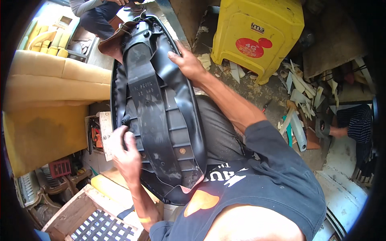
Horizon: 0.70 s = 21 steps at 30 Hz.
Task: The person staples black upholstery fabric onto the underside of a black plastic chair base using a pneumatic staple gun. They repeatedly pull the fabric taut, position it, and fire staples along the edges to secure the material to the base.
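Keeping the seat (155, 116), bottom up on the lap (221, 134) at nine o'clock from mid-view, steady should help the right hand (187, 64), bent round its one o'clock edge, and the left hand (127, 156), half curled at seven, its hold unclear, smooth the loose cover (185, 110) bit by bit.

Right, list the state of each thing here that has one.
Seat: underside facing up
Black cover: rippled along the right side
Right hand: gripping the seat's right edge
Left hand: fingers bent at left edge, contact unclear
Black webbing: woven across wooden frame
Scraps: strewn over floor
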Available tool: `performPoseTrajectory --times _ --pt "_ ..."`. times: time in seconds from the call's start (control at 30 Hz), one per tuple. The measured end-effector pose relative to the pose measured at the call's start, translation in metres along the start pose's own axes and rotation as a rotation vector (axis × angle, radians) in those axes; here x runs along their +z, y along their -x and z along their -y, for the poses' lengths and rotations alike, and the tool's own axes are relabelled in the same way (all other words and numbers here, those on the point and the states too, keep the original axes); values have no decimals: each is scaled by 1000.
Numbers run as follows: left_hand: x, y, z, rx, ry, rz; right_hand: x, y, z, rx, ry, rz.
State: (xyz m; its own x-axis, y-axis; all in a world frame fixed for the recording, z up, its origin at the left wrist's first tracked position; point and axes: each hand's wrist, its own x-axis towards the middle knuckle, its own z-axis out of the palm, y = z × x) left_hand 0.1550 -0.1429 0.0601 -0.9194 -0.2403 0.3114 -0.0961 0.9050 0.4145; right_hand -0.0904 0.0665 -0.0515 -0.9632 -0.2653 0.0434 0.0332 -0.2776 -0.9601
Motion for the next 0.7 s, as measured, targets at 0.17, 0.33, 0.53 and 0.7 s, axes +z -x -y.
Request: performPoseTrajectory --times 0.17,0.33,0.53,0.7 --pt "-3 70 -118 -17 426 609 25 -48 0 144 -27 14" --pt "20 72 -151 -41 369 405 23 -85 21 195 36 78" --pt "-8 58 -131 -400 818 350 30 -121 114 7 842 59" --pt "-6 60 -103 -743 1062 85 84 -112 105 102 1089 112"
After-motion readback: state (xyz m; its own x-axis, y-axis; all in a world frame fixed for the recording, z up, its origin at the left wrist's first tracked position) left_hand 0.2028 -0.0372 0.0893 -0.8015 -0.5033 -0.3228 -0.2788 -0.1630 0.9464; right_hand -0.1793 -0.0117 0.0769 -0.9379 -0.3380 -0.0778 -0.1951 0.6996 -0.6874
